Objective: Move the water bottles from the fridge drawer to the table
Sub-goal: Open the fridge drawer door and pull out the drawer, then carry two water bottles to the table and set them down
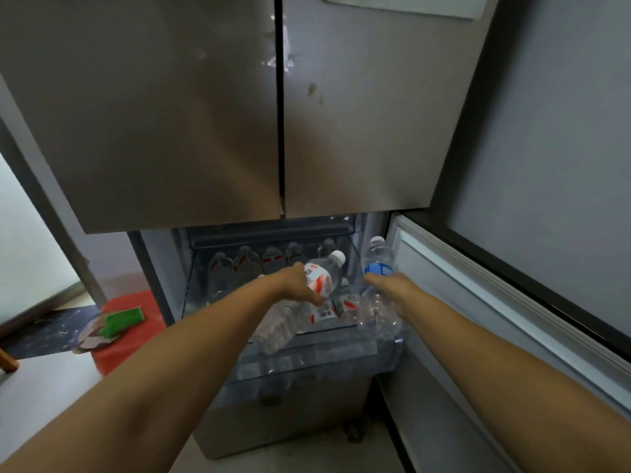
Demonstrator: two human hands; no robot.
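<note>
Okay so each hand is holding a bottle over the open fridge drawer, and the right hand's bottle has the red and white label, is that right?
Not quite. In the head view the right hand holds the blue-label bottle; the red-and-white-label bottle is in the left hand. Both are over the open fridge drawer.

Above my hands the two closed upper doors (280, 114) hung low over the drawer (300, 363). To the right of my right hand (392, 291) the open door (495, 302) blocked that side. Bottles (273, 264) filled the space behind my left hand (300, 285); only toward me was open room.
</note>
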